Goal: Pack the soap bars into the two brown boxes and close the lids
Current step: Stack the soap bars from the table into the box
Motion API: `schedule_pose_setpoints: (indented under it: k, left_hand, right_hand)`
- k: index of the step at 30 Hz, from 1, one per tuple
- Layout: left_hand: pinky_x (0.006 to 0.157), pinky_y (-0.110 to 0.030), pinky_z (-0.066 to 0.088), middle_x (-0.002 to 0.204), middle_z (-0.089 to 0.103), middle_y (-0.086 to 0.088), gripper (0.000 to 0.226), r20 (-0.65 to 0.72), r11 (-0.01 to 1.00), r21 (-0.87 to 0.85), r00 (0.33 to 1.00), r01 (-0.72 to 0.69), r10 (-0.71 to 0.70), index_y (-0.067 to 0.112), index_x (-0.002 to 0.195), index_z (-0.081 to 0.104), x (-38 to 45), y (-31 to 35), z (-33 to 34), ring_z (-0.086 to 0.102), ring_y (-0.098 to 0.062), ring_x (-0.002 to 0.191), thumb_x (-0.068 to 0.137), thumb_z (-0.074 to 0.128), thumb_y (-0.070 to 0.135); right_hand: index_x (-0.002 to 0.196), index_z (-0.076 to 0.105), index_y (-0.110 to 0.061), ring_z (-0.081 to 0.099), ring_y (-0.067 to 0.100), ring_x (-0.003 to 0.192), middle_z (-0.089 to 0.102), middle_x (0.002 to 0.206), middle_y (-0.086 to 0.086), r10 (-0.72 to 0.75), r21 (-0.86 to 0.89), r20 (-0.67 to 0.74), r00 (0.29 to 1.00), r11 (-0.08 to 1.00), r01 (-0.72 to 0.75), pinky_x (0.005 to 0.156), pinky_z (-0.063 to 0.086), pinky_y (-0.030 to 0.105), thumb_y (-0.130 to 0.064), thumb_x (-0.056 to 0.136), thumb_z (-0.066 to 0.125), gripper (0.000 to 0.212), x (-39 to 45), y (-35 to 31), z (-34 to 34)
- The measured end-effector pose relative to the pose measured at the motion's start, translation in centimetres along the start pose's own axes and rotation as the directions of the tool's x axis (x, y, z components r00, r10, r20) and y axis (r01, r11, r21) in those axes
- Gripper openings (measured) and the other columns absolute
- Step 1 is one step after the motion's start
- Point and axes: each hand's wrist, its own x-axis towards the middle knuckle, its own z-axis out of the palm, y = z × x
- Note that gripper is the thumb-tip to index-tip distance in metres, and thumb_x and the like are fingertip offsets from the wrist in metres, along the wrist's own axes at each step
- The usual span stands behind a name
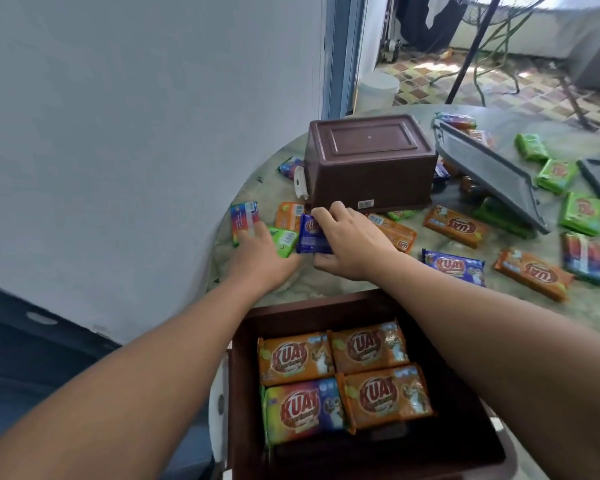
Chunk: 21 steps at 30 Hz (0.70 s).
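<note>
now right hand (352,242) grips blue bar (310,235).

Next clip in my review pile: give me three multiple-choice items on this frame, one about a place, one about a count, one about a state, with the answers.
1. Where is the blue soap bar that the right hand grips?
A. inside the open box
B. on the table, in front of the upturned box
C. on a grey lid

2. How many orange bars lie in the open brown box?
A. one
B. three
C. five

3. How does the far brown box stand?
A. upside down
B. upright with lid shut
C. on its side

Answers: 1 B, the bar sits just in front of the upturned box's near wall. 2 B, three orange bars show, plus one multicoloured bar. 3 A, its flat base faces up and no opening shows.
</note>
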Motion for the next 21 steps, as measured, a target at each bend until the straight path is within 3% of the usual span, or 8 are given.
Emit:
schedule_pose_setpoints:
  k: [3,5,12,16,21]
  left_hand:
    - [0.086,-0.042,0.052,0.14,0.044,-0.018,0.102,-0.066,0.998,-0.032,0.997,-0.051,0.049,0.019,0.148,0.028,-1.4,-0.5,-1.8,0.059,-0.035,0.113,0.071,0.065,0.075]
    - [0.085,-0.043,0.054,0.131,0.047,-0.015,0.096,-0.127,0.993,-0.044,0.987,-0.108,0.102,0.021,0.141,0.033,-2.9,-0.6,-3.0,0.061,-0.034,0.107,0.07,0.065,0.075]
    - [0.071,-0.035,0.049,0.125,0.045,-0.008,0.08,-0.256,0.962,-0.004,0.93,-0.274,0.264,0.025,0.132,0.035,-10.3,-1.1,-4.6,0.062,-0.03,0.094,0.074,0.065,0.071]
    - [0.068,-0.044,0.056,0.123,0.043,-0.002,0.081,-0.241,0.938,0.008,0.91,-0.346,0.338,0.028,0.134,0.035,-14.0,-1.9,-4.2,0.063,-0.033,0.086,0.069,0.068,0.063]
    - [0.058,-0.033,0.045,0.119,0.041,0.002,0.079,-0.153,0.876,0.086,0.862,-0.475,0.483,0.032,0.134,0.031,-17.2,-3.0,-2.6,0.059,-0.024,0.08,0.073,0.072,0.059]
  right_hand:
    - [0.146,0.034,-0.025,0.055,0.026,0.093,0.049,0.112,0.004,-0.004,-0.02,-0.108,0.994,1.0,0.002,0.074,0.046,0.038,-0.066,0.078,0.056,0.082,-2.0,-0.5,-1.8]
    - [0.148,0.034,-0.027,0.058,0.025,0.088,0.049,0.108,0.0,0.007,0.023,-0.111,0.994,1.0,-0.004,0.068,0.045,0.036,-0.069,0.075,0.052,0.086,-3.4,-1.2,-2.7]
    - [0.145,0.037,-0.026,0.065,0.026,0.091,0.056,0.114,-0.001,0.018,0.127,-0.105,0.994,0.992,-0.004,0.072,0.054,0.039,-0.069,0.074,0.056,0.084,-9.0,-2.5,-4.1]
    - [0.14,0.036,-0.025,0.065,0.026,0.091,0.059,0.12,-0.001,-0.033,0.147,-0.089,0.995,0.988,0.046,0.073,0.055,0.042,-0.065,0.076,0.061,0.08,-12.1,-2.7,-4.2]
    - [0.134,0.035,-0.027,0.064,0.025,0.097,0.059,0.122,-0.001,-0.076,0.117,-0.005,0.997,0.99,0.076,0.075,0.052,0.038,-0.063,0.073,0.064,0.077,-14.9,-2.2,-3.3]
